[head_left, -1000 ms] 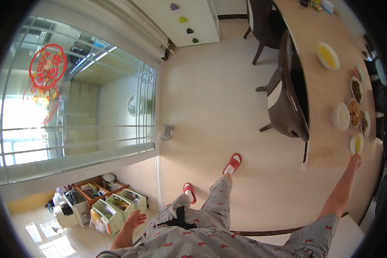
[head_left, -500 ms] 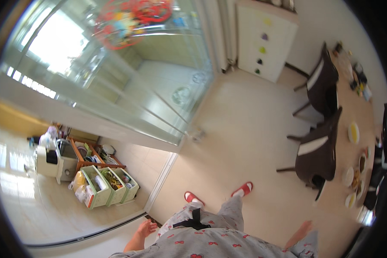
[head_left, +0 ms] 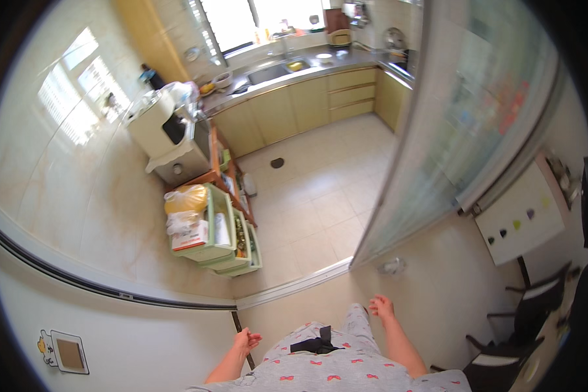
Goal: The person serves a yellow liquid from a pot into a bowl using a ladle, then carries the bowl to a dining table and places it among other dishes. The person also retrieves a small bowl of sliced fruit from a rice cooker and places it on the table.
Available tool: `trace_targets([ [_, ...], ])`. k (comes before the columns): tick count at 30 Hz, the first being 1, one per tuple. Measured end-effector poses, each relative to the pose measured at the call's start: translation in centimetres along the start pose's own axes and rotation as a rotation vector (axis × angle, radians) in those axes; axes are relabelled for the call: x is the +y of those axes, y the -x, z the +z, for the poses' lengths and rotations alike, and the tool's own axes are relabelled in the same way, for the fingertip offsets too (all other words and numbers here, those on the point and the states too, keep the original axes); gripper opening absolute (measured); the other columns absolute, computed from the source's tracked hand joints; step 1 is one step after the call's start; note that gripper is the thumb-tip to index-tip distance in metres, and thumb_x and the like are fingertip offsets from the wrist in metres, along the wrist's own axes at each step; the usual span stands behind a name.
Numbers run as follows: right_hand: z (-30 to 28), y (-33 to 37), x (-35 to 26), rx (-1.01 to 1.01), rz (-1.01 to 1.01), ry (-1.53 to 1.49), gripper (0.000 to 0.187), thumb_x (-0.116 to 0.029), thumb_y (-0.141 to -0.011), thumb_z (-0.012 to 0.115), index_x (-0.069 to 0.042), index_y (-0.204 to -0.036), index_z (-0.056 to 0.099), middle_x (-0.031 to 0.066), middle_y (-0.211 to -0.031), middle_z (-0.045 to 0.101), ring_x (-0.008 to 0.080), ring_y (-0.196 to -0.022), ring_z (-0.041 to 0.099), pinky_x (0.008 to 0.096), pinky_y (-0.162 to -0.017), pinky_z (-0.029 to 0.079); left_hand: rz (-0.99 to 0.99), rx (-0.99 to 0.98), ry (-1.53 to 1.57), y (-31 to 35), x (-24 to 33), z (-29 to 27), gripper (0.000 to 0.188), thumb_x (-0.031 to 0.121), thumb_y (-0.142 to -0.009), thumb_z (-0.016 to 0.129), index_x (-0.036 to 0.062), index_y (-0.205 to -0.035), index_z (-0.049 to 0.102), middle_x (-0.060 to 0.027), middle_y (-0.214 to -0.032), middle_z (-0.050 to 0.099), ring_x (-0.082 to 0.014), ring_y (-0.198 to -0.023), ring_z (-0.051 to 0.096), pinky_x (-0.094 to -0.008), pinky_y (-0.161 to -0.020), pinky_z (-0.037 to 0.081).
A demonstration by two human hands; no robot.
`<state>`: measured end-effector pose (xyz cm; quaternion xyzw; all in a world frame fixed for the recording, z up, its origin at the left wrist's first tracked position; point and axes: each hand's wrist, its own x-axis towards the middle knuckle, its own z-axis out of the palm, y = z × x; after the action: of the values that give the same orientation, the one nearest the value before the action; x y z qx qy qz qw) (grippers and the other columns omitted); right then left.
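Note:
My left hand [head_left: 247, 340] hangs at my left side, near the end of the white wall by the doorway. Its fingers are loosely apart, with nothing in them. In front of my right thigh, my right hand [head_left: 381, 306] is held out over the floor, its fingers slightly bent and apart, also holding nothing. Neither hand touches any object. Between them is my grey pajama top [head_left: 326, 366] with red bows and a black strap [head_left: 317, 344] at the waist. The metal floor track [head_left: 294, 283] of the doorway lies just ahead.
A sliding glass door [head_left: 411, 176] stands to the right of the kitchen opening. At the left are green storage bins [head_left: 210, 225] and a wooden rack [head_left: 217, 157]. The counter with a sink [head_left: 268, 73] runs along the back. Dark chairs [head_left: 536, 307] stand right.
My view has swung left, from the dining side to the kitchen doorway. My right hand has come forward and in toward my thigh; my left hand remains low at my side.

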<state>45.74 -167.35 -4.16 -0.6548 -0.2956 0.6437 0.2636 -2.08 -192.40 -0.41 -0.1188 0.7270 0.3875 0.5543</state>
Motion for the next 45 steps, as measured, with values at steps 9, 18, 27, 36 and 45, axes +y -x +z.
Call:
trace_targets([
  [9, 16.5, -13.6, -16.0, -0.330, 0.183, 0.389, 0.030, -0.018, -0.093, 0.055, -0.009, -0.122, 0.057, 0.0077, -0.105, 0.069, 0.0165, -0.080, 0.067, 0.0315, -0.061, 0.051, 0.076, -0.259, 0.300, -3.2, 13.9, 11.5, 0.031, 0.020, -0.098, 0.050, 0.0068, -0.126, 0.045, -0.0195, -0.112, 0.064, -0.0304, -0.101, 0.067, -0.0382, -0.083, 0.055],
  [18, 25.0, -35.0, -26.4, -0.488, 0.145, 0.991, 0.031, -0.013, -0.088, 0.055, -0.006, -0.118, 0.059, 0.0129, -0.102, 0.070, 0.0244, -0.077, 0.069, 0.0381, -0.059, 0.054, 0.333, -0.334, 0.304, -3.2, 38.3, 22.7, 0.028, 0.021, -0.098, 0.054, 0.0086, -0.123, 0.049, -0.0120, -0.106, 0.068, -0.0222, -0.098, 0.068, -0.0327, -0.083, 0.054],
  [27, 34.6, -48.2, -41.3, -0.411, 0.091, 0.874, 0.033, -0.014, -0.089, 0.054, -0.005, -0.120, 0.058, 0.0109, -0.099, 0.070, 0.0221, -0.078, 0.069, 0.0355, -0.062, 0.054, 0.225, -0.011, 0.321, -12.6, 49.0, 20.5, 0.026, 0.018, -0.096, 0.053, 0.0087, -0.121, 0.050, -0.0113, -0.100, 0.069, -0.0224, -0.089, 0.070, -0.0319, -0.076, 0.055],
  [36, 41.8, -58.5, -50.6, -0.414, -0.199, 1.273, 0.024, -0.019, -0.086, 0.057, -0.008, -0.107, 0.064, 0.0106, -0.097, 0.072, 0.0265, -0.084, 0.069, 0.0390, -0.071, 0.055, 0.340, -0.104, 0.258, -30.6, 74.5, 25.1, 0.024, 0.020, -0.098, 0.049, 0.0114, -0.120, 0.050, -0.0089, -0.099, 0.068, -0.0174, -0.085, 0.068, -0.0295, -0.072, 0.052],
  [45, 62.5, -66.9, -73.8, -0.253, -0.715, 1.151, 0.021, -0.023, -0.085, 0.060, -0.011, -0.102, 0.063, 0.0105, -0.097, 0.070, 0.0282, -0.088, 0.067, 0.0398, -0.080, 0.052, 0.592, -0.311, 0.158, -34.3, 105.2, 34.0, 0.027, 0.016, -0.099, 0.048, 0.0068, -0.124, 0.049, -0.0085, -0.106, 0.066, -0.0165, -0.094, 0.066, -0.0280, -0.082, 0.051],
])
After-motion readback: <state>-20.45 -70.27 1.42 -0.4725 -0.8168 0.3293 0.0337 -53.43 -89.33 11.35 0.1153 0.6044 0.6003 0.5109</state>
